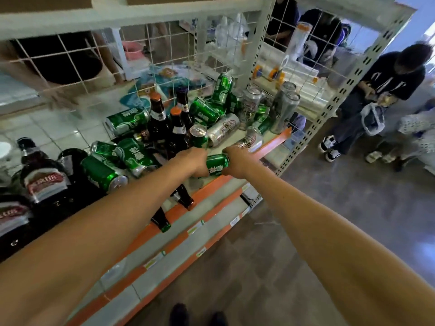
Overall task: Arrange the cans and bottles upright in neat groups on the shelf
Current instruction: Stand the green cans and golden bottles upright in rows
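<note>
Rough count on the shelf [280, 137]: about ten green cans [127, 121], nearly all tipped over; three silver cans [223, 129], one standing; two tall grey cans [284, 109] upright at the right end; three brown bottles [177, 128] standing mid-shelf; at least three lying bottles [42, 177] on the left; two bottle necks [184, 197] poking over the orange front edge. Left grip [195, 162] and right grip [235, 163] are both curled tight round one green can [217, 164], one on each end; it's sideways at the shelf's front edge, just beside the standing bottles.
</note>
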